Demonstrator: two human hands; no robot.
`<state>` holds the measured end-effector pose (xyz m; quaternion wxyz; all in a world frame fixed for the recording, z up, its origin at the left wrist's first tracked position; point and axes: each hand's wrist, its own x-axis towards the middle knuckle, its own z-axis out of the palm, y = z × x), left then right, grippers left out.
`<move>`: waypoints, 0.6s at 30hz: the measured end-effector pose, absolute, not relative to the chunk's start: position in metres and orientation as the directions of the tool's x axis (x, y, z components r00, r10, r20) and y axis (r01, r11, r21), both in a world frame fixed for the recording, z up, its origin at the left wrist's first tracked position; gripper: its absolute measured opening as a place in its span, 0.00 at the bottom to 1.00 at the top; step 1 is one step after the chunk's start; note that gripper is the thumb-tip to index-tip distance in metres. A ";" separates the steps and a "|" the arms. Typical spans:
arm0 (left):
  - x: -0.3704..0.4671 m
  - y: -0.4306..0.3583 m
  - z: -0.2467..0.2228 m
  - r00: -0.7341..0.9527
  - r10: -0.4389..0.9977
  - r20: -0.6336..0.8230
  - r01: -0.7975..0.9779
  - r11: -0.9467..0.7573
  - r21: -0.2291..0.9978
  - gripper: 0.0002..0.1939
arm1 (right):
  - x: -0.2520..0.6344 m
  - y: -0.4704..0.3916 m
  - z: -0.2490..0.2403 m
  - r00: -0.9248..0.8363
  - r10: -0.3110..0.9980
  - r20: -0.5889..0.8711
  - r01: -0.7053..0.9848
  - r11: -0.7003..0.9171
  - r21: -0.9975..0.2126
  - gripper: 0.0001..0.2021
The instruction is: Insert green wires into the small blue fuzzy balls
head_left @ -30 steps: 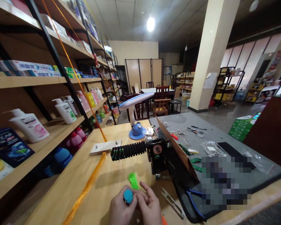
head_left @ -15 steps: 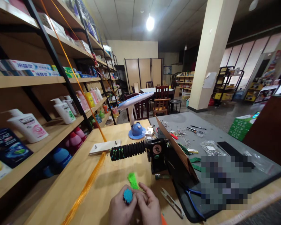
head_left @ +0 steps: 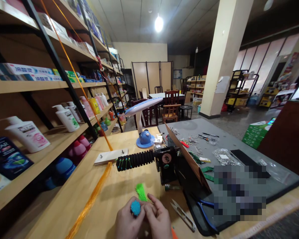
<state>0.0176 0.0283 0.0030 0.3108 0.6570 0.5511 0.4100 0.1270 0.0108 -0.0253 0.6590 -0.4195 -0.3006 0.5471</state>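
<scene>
Close together at the table's near edge, my left hand [head_left: 128, 219] and my right hand [head_left: 158, 217] work with fingertips touching. A blue round tuft [head_left: 136, 208] with a ragged edge sticks up from the closed fingers of my left hand. My right thumb and fingers are pinched beside it; what they hold is too small to make out. Just beyond the fingers lies a bunch of bright green threads [head_left: 140, 191] on the wood, its near end hidden by the hands. To the right of my hands are thread snips [head_left: 183, 215].
A black ribbed roller [head_left: 137, 160] with green threads on a black clamp stands ahead. Orange threads [head_left: 94, 196] run down from a white plate [head_left: 109, 156]. Blue-handled pliers [head_left: 206, 214] lie right, on a grey mat [head_left: 194, 127]. A blue lamp [head_left: 145, 137] stands behind; shelves line the left.
</scene>
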 end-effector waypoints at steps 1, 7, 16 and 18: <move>0.017 0.029 0.003 0.058 0.979 0.195 0.462 -0.199 0.864 0.09 | 0.135 0.012 -0.025 0.200 0.979 -0.032 -0.419 0.056 -0.906 0.37; 0.016 0.036 0.017 0.057 0.972 0.230 0.416 -0.232 0.879 0.09 | 0.210 0.027 0.006 0.133 0.940 0.313 0.689 0.139 -0.711 0.16; 0.019 0.042 0.030 0.123 0.945 0.304 0.463 -0.325 0.824 0.09 | 0.232 0.049 0.016 0.130 0.975 0.182 0.913 -0.046 -0.404 0.17; 0.020 0.044 0.035 0.151 0.938 0.311 0.487 -0.344 0.803 0.09 | 0.232 0.049 0.013 0.125 0.970 0.207 0.894 -0.020 -0.448 0.16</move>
